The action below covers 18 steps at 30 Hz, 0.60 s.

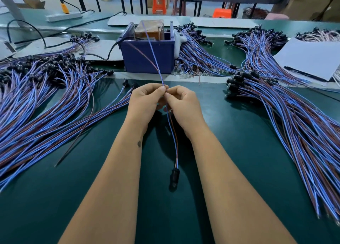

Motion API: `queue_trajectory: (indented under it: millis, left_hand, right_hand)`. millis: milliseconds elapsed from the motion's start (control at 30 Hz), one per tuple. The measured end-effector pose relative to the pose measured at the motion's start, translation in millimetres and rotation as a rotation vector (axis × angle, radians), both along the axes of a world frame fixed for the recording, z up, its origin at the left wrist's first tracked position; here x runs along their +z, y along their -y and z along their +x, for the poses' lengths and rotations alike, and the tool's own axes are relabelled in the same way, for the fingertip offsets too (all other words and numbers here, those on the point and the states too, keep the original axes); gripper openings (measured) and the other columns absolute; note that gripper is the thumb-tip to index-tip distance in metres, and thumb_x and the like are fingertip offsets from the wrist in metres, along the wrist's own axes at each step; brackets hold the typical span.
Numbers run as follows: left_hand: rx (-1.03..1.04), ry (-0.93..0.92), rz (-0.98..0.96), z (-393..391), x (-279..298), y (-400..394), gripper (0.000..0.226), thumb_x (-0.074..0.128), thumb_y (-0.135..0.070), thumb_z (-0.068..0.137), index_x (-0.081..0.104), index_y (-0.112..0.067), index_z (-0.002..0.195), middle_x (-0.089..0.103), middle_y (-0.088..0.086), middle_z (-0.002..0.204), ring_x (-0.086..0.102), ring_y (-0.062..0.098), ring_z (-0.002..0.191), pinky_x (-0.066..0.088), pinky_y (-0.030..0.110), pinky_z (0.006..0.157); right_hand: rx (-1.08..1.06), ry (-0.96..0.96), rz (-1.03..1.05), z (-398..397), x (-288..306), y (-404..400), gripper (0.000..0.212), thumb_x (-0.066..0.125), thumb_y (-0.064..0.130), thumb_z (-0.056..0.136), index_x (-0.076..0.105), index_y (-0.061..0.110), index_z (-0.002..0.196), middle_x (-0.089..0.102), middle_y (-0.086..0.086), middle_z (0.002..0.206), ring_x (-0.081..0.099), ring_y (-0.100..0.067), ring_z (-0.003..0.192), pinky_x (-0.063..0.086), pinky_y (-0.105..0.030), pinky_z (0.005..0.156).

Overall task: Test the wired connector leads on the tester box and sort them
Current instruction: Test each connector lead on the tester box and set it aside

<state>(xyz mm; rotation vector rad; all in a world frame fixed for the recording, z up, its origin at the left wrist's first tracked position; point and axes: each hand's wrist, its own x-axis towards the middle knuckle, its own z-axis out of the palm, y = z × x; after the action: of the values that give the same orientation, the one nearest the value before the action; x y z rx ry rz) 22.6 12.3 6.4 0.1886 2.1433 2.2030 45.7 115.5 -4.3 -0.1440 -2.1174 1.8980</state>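
Center frame, the left hand (145, 100) and right hand (181, 102) both pinch one lead (173, 133) in a tight fingertip grip. Its black connector (174, 175) dangles low over the green counter (239, 151); its wire ends reach up toward the blue tester box (147, 57).

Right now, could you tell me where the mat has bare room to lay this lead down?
Bare mat lies between the right hand and the right bundle, and near the front edge beside the forearms. It is crowded at the left bundle and around the tester box.
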Motion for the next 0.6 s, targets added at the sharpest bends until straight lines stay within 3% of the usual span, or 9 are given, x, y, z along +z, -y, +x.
queue_trajectory:
  millis: [133,200,367,600]
  left_hand:
    - [0.05,-0.012,-0.044,-3.6,-3.5,0.2,0.015,0.055,-0.01,0.097,0.068,-0.01,0.089,0.07,0.013,0.088,0.067,0.026,0.08,0.057,0.048,0.086]
    - [0.107,-0.009,-0.037,-6.6,-5.5,1.9,0.016,0.051,-0.013,0.099,0.065,-0.012,0.091,0.072,0.008,0.09,0.071,0.026,0.084,0.058,0.041,0.079]
    - [0.257,-0.013,0.025,-14.2,-8.2,9.4,0.019,0.047,-0.013,0.1,0.061,-0.017,0.087,0.066,-0.009,0.06,0.061,0.007,0.046,0.045,0.015,0.046]
    - [0.338,0.005,0.003,-17.9,-11.2,12.0,0.019,0.053,-0.015,0.096,0.066,-0.018,0.083,0.061,-0.013,0.051,0.046,0.004,0.037,0.039,0.012,0.044]
  right_hand:
    - [-0.022,-0.01,0.061,-1.7,-2.9,0.6,0.011,0.056,0.002,0.094,0.067,0.004,0.092,0.073,-0.015,0.088,0.066,-0.017,0.076,0.054,-0.027,0.069]
    - [-0.064,-0.007,0.061,-1.5,-2.6,-0.6,0.014,0.054,0.004,0.095,0.065,0.01,0.088,0.073,-0.012,0.085,0.067,-0.018,0.074,0.055,-0.028,0.067]
    - [-0.154,0.005,-0.081,-2.7,-1.7,-5.8,0.014,0.051,0.009,0.097,0.06,0.014,0.088,0.063,-0.003,0.062,0.055,-0.014,0.051,0.045,-0.018,0.049]
    - [-0.159,-0.01,-0.032,-4.7,-4.9,-4.3,0.016,0.053,0.014,0.098,0.059,0.021,0.085,0.06,0.004,0.05,0.053,-0.007,0.048,0.046,-0.023,0.052]
